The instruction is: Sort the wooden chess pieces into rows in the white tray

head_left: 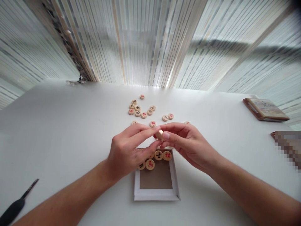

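Note:
Between my two hands, just above the far edge of a shallow white box (176, 182), is a round wooden Chinese chess piece (160, 135), turned on its edge. My left hand (131, 147) pinches it from the left. The thumb and fingers of my right hand (185, 141) grip it from the right. Inside the box's far end lie several pieces, among them a black-marked piece (158, 155), a red-marked piece (167, 155) and another red one (150, 164). My left fingers cover part of these. The box's brown floor shows at the near end.
Beyond my hands, several loose chess pieces (137, 113) lie scattered on the white table (70, 131). A flat brown box (265, 109) rests at the far right, with a partly blurred one nearer. A dark cord with a tip (14, 208) lies at lower left. String curtains (145, 40) hang behind.

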Available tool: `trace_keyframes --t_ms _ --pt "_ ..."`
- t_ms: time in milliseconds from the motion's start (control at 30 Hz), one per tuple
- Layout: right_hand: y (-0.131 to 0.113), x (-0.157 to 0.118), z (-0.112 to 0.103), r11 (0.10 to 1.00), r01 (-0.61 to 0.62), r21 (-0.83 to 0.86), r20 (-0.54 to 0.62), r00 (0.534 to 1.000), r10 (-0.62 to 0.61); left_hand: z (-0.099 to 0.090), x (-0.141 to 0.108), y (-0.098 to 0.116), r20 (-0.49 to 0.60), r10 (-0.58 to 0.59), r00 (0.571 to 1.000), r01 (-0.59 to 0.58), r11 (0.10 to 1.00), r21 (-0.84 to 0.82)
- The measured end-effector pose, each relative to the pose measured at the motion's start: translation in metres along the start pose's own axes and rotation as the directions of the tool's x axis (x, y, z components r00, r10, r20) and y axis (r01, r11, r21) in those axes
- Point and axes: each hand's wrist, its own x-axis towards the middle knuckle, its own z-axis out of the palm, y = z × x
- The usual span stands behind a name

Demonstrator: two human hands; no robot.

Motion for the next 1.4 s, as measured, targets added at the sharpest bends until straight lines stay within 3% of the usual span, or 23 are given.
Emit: trace_keyframes --t_ms 267,400,533,667,833,1000,1200,1400 --pt "-0.002 -0.003 0.005 0.989 0.070 -0.133 -0.066 0.995 -0.079 0.003 -0.002 0.001 0.027 -0.057 0.998 0.058 0.997 -0.054" --pt "-0.006 -0.007 0.004 0.946 0.134 -0.294 -0.099 0.980 -0.170 0.002 -0.001 0.002 0.052 -0.062 0.997 0.068 0.992 -0.106" --pt "-0.014 -0.019 0.003 0.791 0.214 -0.572 -0.090 0.943 -0.320 0.001 0.000 0.001 0.064 -0.132 0.989 0.141 0.977 -0.159" --pt "-0.016 -0.038 0.007 0.516 0.289 -0.807 0.056 0.906 -0.420 0.001 -0.001 -0.004 0.046 -0.274 0.961 0.277 0.937 -0.214" --pt "0.007 -0.063 0.015 0.254 0.391 -0.885 0.278 0.880 -0.386 0.003 -0.001 -0.008 0.030 -0.346 0.938 0.344 0.910 -0.230" --pt "0.034 -0.073 0.015 0.050 0.379 -0.924 0.339 0.873 -0.351 0.005 -0.002 -0.007 0.026 -0.324 0.946 0.323 0.924 -0.207" --pt "0.040 -0.070 0.012 -0.048 0.345 -0.937 0.340 0.878 -0.336 0.005 -0.002 -0.008 0.029 -0.320 0.947 0.320 0.930 -0.183" --pt "0.036 -0.075 0.012 -0.020 0.378 -0.925 0.365 0.877 -0.313 0.005 -0.002 -0.008 0.049 -0.296 0.954 0.300 0.938 -0.175"
